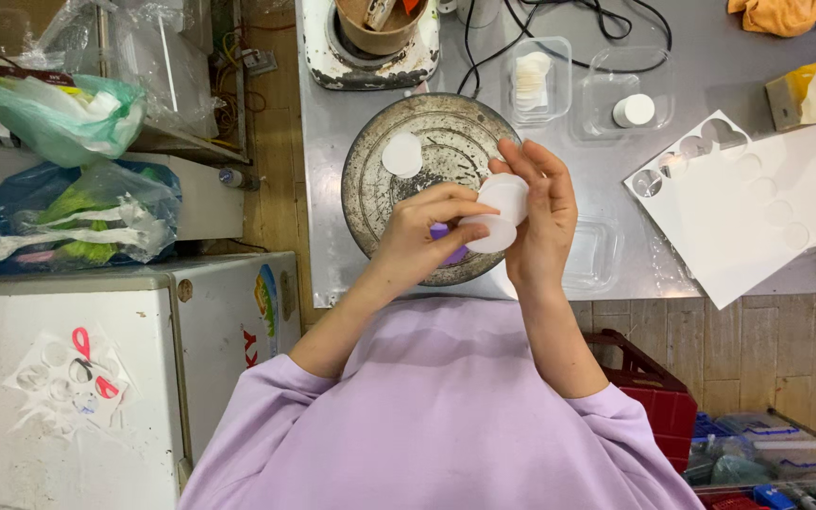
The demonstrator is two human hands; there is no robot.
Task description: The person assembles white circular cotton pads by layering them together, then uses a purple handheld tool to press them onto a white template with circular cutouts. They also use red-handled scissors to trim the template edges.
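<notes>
My left hand (419, 241) and my right hand (542, 212) meet over a round worn metal tray (384, 203). Together they hold a small white round container (498, 212) between the fingertips. A purple object (448, 244) shows under my left hand's fingers; what it is I cannot tell. One white paper disc (401, 154) lies on the tray to the left of my hands.
A white sheet with round holes cut out (757, 212) lies on the right. Clear plastic boxes (537, 80) hold white discs and a white lid (634, 110). A pot on a stove (370, 42) stands behind. Bags (59, 203) and red scissors (92, 364) are at left.
</notes>
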